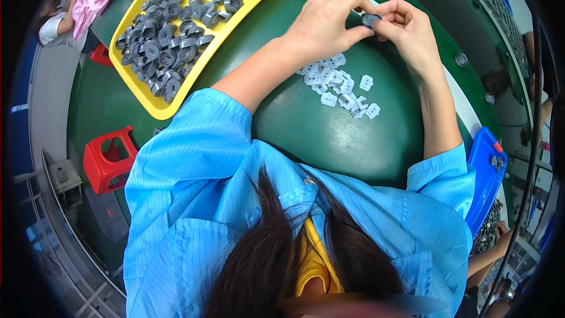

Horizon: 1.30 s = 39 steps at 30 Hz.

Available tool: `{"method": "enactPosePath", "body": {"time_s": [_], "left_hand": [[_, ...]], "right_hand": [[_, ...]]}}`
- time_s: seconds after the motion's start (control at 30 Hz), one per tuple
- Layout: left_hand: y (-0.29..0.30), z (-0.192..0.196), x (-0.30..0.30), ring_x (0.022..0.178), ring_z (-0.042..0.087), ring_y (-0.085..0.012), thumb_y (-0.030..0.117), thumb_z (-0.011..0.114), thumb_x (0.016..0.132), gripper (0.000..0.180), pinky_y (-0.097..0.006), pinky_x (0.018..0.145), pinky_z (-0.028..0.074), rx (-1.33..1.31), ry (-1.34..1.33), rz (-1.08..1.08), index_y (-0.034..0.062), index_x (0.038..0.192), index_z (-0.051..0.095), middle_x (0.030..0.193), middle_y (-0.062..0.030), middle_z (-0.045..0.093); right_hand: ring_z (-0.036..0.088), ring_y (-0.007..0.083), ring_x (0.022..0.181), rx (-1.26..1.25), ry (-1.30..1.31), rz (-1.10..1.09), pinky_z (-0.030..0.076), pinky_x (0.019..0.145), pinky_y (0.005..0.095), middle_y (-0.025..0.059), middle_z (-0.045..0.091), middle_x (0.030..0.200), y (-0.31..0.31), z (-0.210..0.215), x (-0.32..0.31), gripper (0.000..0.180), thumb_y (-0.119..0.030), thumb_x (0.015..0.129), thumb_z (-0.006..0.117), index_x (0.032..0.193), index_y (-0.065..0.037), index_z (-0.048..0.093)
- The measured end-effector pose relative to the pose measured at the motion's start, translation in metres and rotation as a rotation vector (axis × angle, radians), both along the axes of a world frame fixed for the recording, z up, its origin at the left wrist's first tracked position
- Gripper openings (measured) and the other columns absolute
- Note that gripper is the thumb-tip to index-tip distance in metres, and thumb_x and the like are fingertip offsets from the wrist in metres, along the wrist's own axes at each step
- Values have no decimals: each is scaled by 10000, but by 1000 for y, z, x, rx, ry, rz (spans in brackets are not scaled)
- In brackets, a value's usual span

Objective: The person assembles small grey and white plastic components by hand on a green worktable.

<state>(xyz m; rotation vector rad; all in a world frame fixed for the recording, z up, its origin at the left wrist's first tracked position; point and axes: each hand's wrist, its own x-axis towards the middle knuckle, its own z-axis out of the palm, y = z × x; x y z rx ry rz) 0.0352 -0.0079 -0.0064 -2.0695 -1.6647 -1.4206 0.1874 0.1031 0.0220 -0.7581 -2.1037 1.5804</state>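
A small grey part (371, 20) is pinched between both hands above the green table (329, 135); the left hand (323, 23) and right hand (409, 32) are closed on it, fingertips meeting; white clips (341, 85) lie just below, grey parts fill a yellow tray (194, 76) within reach.

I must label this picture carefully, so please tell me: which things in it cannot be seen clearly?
- Small grey part, head view: mostly covered by fingers of the left hand and right hand; its shape is unclear.
- White pieces on the green table: too small to show detail; some lie under the left wrist.
- Yellow tray: its far end is cut off by the top edge.
- Blue bin: contents barely visible at the rim.
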Motion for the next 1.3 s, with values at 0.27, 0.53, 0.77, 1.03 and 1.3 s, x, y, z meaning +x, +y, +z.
{"method": "enactPosePath", "body": {"time_s": [0.27,0.53,0.77,1.03,1.3], "left_hand": [[1,6,10,943,610,-270,186,773,723,313,-390,877,436,13,-214,-90,88,974,615,951,-71,638],[-12,51,-62,1041,593,-328,195,701,780,339,-431,896,462,-239,300,412,60,1079,613,1086,-157,621],[-41,30,-246,1038,581,-352,288,704,811,433,-458,820,491,-404,328,1055,73,1160,562,1126,-173,581],[-45,-12,-303,1106,571,-347,397,584,902,390,-417,929,459,-538,390,859,157,1209,580,1219,-160,559],[-37,43,-196,981,624,-326,258,603,904,238,-374,841,488,-531,352,564,79,1057,636,1010,-149,659]], "right_hand": [[579,96,814,-572,311,249,452,731,223,41,633,903,12,-7,1,168,-44,820,619,987,-57,600],[553,102,888,37,124,-461,430,760,213,39,612,967,74,-28,24,332,-105,824,685,1137,-19,616],[547,102,951,20,200,-508,430,803,234,46,586,1069,70,-27,25,409,-124,840,688,1218,-9,579],[570,95,886,40,187,-432,443,759,244,34,610,1037,57,-18,11,377,-138,859,668,1206,-13,586],[578,81,795,47,188,-258,453,729,240,-8,648,837,36,-11,6,191,-146,854,659,1001,-27,688]]}}
